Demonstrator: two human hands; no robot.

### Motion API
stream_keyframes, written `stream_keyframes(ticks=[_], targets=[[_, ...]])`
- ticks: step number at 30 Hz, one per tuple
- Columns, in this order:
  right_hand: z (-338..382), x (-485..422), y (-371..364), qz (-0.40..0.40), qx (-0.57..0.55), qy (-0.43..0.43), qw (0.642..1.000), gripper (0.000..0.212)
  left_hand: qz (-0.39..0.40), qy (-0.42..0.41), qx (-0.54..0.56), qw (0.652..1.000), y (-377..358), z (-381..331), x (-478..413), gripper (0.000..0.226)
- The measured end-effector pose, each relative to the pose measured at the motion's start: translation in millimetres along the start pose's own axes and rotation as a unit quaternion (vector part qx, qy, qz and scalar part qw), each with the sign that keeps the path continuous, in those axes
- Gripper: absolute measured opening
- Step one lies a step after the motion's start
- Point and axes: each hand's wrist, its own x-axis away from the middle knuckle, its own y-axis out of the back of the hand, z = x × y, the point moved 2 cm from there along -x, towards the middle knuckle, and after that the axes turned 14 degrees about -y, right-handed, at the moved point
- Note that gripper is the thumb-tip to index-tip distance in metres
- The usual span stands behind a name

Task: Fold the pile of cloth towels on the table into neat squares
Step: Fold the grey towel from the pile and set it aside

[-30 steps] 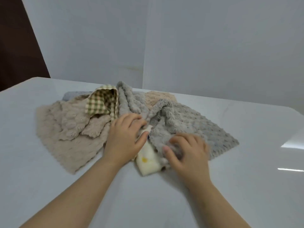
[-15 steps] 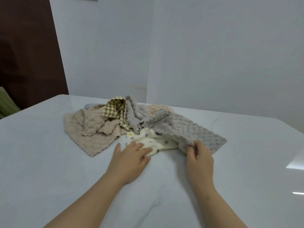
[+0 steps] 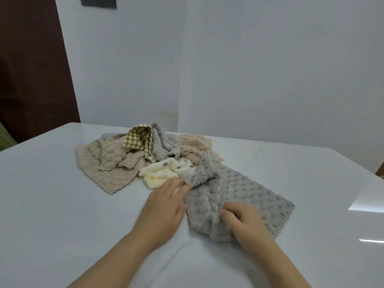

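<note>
Grey towel up first: it lies at the near right edge of the pile, its far end touching the cream dotted towel. Our right hand has its fingers curled, pinching a raised ridge of the towel near its front edge. Our left hand is blurred, with its fingers fairly straight against the towel's left edge, gripping nothing we can see.

To do this well, we judge we should pull it clear of the heap, spread it flat and smooth out that ridge before bringing edge to edge. Plush fabric will likely bulge and creep, so we match the corners and press along each crease.

Behind sit a beige towel, a checked cloth, a plush grey towel and a peach towel. Our bench is white and glossy, with bright glare at the right. White walls stand beyond it, and a dark door is at the left.
</note>
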Motion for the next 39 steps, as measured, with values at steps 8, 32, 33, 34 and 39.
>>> stream_keyframes(ticks=[8, 32, 33, 34, 39], targets=[[4.1, -0.7, 6.3, -0.061, 0.247, -0.043, 0.966, 0.022, 0.202, 0.026, 0.015, 0.979, 6.1, -10.0, -4.9, 0.043], [13.9, 4.7, 13.8, 0.011, 0.139, -0.096, 0.986, 0.015, 0.099, 0.155, 0.002, 0.983, 44.2, 26.2, 17.4, 0.026], [12.9, 1.7, 12.8, -0.028, 0.154, -0.087, 0.984, 0.019, 0.071, 0.178, 0.002, 0.981, 45.7, 30.3, 19.4, 0.024], [11.8, -2.5, 11.7, -0.069, 0.171, -0.079, 0.980, 0.024, 0.038, 0.198, 0.001, 0.979, 45.0, 33.7, 21.5, 0.023], [-0.5, -22.7, -1.8, -0.087, 0.303, -0.106, 0.943, 0.051, 0.040, 0.266, -0.043, 0.962, 29.4, 39.6, 22.6, 0.044]])
